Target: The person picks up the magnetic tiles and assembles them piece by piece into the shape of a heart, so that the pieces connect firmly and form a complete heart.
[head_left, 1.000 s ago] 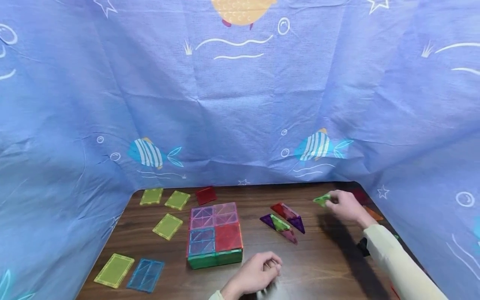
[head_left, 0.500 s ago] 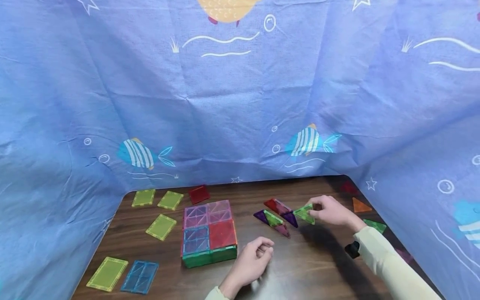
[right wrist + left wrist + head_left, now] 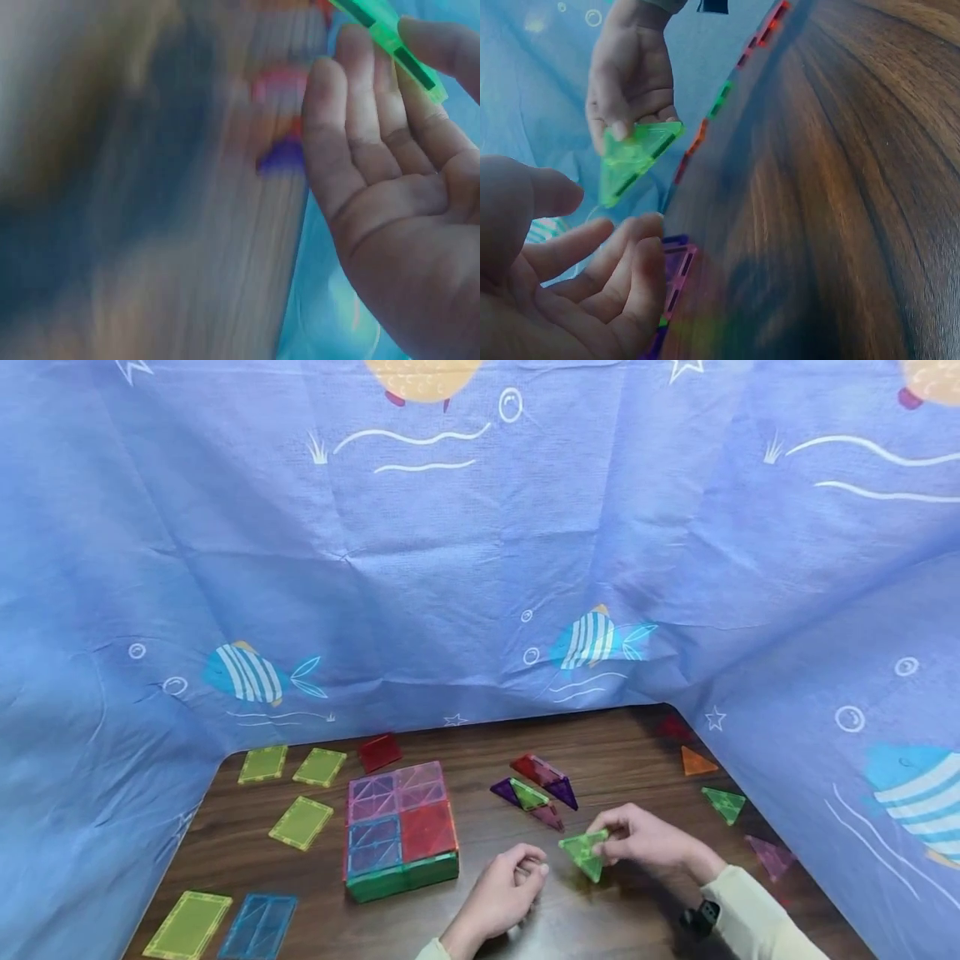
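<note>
My right hand (image 3: 652, 839) pinches a translucent green triangular magnetic tile (image 3: 584, 853) between thumb and fingers, just above the table. In the left wrist view the same green tile (image 3: 634, 159) hangs from that hand's fingertips. My left hand (image 3: 501, 889) is at the front, fingers loosely curled, with nothing in it. Beyond both hands lie two short strips of joined triangle tiles (image 3: 529, 793), coloured purple, green, pink and red. Left of my left hand sits a low box of magnetic tiles (image 3: 429, 832), with pink, blue and red squares on top and green sides.
Several loose yellow-green tiles (image 3: 302, 822) and a blue tile (image 3: 258, 925) lie on the left of the wooden table (image 3: 615, 735). A red square tile (image 3: 379, 752) is behind the box. Down the right edge run loose triangles, among them an orange triangle (image 3: 697, 762). A blue fish-printed cloth (image 3: 450, 568) surrounds the table.
My right hand has brought the green triangle from the far right, past the strips, toward my left hand. The left hand stays near the front. The head view has turned rightward.
</note>
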### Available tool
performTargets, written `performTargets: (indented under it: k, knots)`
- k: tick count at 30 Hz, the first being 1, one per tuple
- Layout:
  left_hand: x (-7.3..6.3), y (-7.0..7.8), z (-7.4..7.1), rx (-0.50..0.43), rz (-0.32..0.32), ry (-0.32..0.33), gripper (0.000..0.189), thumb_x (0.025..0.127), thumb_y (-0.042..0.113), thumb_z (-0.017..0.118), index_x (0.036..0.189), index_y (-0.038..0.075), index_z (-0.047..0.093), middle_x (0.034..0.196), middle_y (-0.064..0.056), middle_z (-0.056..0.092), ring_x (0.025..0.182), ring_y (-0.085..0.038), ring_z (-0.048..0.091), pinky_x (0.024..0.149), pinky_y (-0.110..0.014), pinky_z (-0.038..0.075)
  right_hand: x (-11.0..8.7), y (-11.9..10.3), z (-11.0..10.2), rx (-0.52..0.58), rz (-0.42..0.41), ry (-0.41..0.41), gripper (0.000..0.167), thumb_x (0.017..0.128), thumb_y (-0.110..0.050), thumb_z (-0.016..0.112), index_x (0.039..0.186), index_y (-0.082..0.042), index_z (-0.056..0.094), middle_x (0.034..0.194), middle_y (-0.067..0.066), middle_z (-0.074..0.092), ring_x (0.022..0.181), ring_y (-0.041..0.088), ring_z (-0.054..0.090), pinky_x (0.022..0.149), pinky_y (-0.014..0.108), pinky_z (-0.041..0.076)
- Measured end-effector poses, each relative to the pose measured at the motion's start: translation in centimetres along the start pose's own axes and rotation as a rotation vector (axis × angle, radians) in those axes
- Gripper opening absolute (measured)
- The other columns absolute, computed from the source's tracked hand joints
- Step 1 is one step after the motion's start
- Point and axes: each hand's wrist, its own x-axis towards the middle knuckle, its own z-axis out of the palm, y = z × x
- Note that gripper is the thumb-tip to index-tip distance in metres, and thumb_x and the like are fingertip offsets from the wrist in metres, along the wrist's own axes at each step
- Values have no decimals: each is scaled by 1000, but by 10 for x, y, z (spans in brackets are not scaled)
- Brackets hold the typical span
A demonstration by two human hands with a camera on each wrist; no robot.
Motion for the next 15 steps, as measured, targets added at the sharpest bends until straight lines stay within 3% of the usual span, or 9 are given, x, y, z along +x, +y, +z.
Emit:
performTargets:
  k: [5, 7, 9, 12, 15]
  knots:
    - [-2, -1, 1, -42, 0, -20, 14, 98, 21, 66, 105, 10, 70, 86, -5, 71, 69, -11, 63, 58, -22, 47, 11, -12, 29, 80, -68, -137, 17, 94, -5, 68, 109, 3, 69, 85, -3, 72, 71, -2, 59, 60, 16, 48]
    - [-3, -1, 0, -44, 25, -19, 10, 97, 19, 67, 97, 10, 70, 80, -6, 70, 64, -7, 61, 56, -20, 44, 13, -16, 30, 71, -85, -162, 17, 94, -6, 68, 109, 2, 69, 84, -5, 70, 70, -4, 58, 60, 14, 46]
    - [-5, -1, -1, -43, 47, -21, 11, 98, 19, 67, 93, 10, 70, 77, -5, 69, 63, -4, 59, 56, -19, 44, 13, -19, 24, 33, -95, -154, 19, 95, -6, 68, 112, 1, 69, 88, 0, 73, 75, -1, 63, 65, 17, 51]
    - [-7, -2, -6, -24, 66, -18, 12, 99, 23, 66, 94, 12, 70, 75, 2, 66, 62, 0, 56, 58, -19, 44, 7, -20, -4, -109, -59, -42, 24, 96, -12, 68, 118, -1, 68, 98, 10, 75, 86, 7, 70, 75, 24, 57]
    - [-10, -4, -11, -13, 59, -13, 14, 99, 26, 65, 94, 14, 70, 76, 4, 65, 62, 0, 54, 58, -20, 44, -4, -16, -47, -368, 79, 186, 31, 96, -25, 69, 119, -4, 69, 106, 13, 74, 93, 16, 70, 80, 31, 57]
